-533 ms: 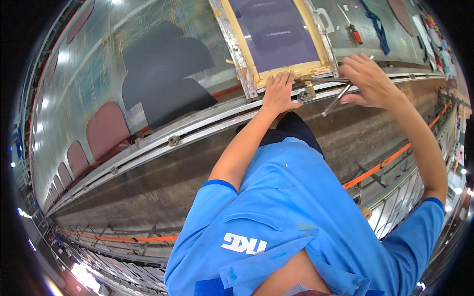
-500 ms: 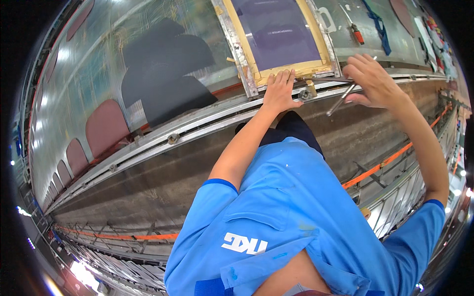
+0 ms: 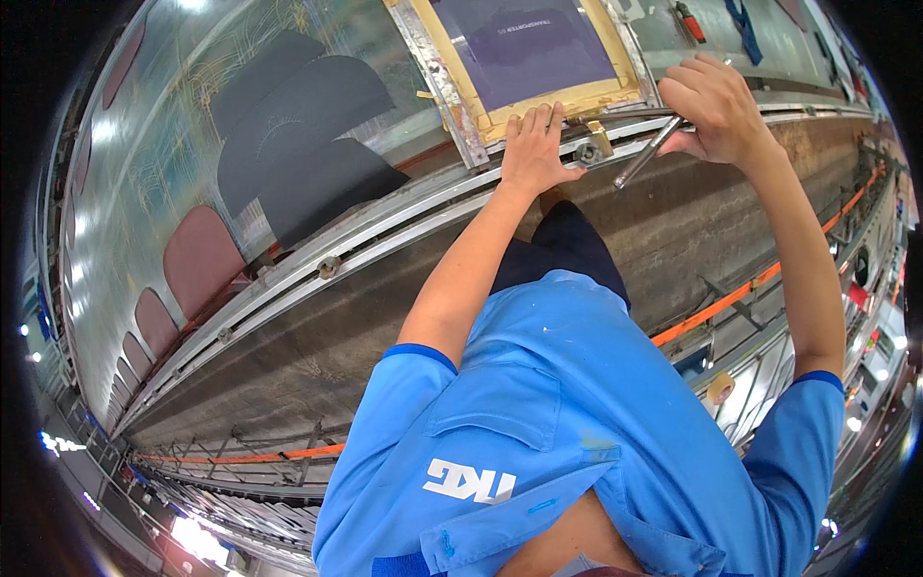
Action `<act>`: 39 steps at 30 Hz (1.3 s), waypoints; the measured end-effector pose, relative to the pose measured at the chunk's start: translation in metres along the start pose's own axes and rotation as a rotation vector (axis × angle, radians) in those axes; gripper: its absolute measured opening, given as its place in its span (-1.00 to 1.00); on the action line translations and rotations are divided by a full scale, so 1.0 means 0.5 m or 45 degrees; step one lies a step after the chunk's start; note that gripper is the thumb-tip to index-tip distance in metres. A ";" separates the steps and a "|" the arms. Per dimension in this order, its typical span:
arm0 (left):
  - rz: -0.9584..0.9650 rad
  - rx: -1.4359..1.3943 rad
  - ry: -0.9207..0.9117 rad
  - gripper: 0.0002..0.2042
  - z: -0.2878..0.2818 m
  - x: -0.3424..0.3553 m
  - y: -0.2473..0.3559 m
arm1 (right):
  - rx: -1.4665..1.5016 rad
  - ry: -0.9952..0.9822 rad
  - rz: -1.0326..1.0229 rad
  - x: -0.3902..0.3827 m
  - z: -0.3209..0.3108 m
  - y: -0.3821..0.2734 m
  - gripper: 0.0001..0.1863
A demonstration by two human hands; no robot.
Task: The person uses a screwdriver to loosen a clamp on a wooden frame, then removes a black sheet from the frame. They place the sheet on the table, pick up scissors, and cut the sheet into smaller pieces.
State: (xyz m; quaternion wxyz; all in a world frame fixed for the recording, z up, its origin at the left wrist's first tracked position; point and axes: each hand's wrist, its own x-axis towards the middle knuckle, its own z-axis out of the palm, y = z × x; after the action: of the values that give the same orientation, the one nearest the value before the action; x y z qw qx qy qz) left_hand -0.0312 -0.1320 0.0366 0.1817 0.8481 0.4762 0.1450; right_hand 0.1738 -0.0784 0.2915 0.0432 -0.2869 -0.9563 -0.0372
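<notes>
At about two o'clock from the centre of the view, a slim silver metal rod point(image 3: 646, 154) is gripped by the right hand point(image 3: 716, 108), its curled fingers closed round it and the lower end aimed toward eight o'clock. Nothing is grasped by the left hand point(image 3: 534, 149), near half past twelve; its fingers are spread on the near edge of a rectangular frame with paint-flecked metal sides and yellow-taped borders point(image 3: 436, 82), apparently so that it is steadied.

The frame is set at twelve o'clock, close above the long aluminium rail point(image 3: 404, 217), presumably to be within reach. Between the hands, a dark metal bar point(image 3: 625, 113) and a small brass-coloured block point(image 3: 600, 139) are seen. Past the right hand, toward twelve, a red-handled screwdriver point(image 3: 690, 24) is laid on the glossy grey-green bench point(image 3: 173, 115); matt black curved pieces point(image 3: 308, 144) are spread toward half past ten.

Small pale lettering is carried by the frame's purple panel point(image 3: 524, 62), and bold white letters by the light-blue shirt point(image 3: 500, 404).
</notes>
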 end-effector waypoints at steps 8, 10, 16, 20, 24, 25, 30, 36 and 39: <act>-0.002 -0.083 0.061 0.14 0.004 -0.004 -0.001 | 0.008 0.062 0.232 -0.006 0.010 -0.035 -0.46; 0.002 -0.067 0.091 0.13 0.004 -0.006 0.004 | -0.021 0.035 0.242 -0.005 0.006 -0.034 -0.47; 0.018 -0.047 0.045 0.12 -0.012 0.002 0.012 | 0.043 0.006 0.241 -0.012 0.000 -0.027 -0.43; 0.051 -0.038 0.046 0.15 -0.009 0.001 0.010 | 0.154 -0.004 0.190 -0.011 -0.016 -0.029 -0.52; 0.043 -0.029 -0.009 0.06 -0.017 0.003 0.009 | 0.231 0.020 -0.011 0.004 -0.052 -0.029 -0.75; 0.017 -0.066 -0.057 0.03 -0.029 0.005 0.014 | 0.177 0.024 -0.024 -0.001 -0.068 -0.017 -0.77; 0.070 0.027 -0.063 -0.05 -0.025 0.012 0.039 | 0.506 0.357 0.831 -0.193 -0.052 0.187 -0.69; -0.033 0.097 -0.135 -0.08 -0.016 0.017 0.058 | 0.466 0.854 1.289 -0.383 0.061 0.462 -0.83; -0.115 0.082 -0.173 -0.09 -0.035 0.013 0.078 | 0.110 0.943 1.119 -0.445 0.175 0.595 -0.76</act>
State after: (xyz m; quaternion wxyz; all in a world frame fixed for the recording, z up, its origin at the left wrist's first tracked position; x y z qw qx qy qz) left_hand -0.0058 -0.1419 0.0700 0.1926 0.8390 0.5050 0.0633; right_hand 0.5178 0.0564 0.1951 0.3982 -0.6231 -0.6690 -0.0746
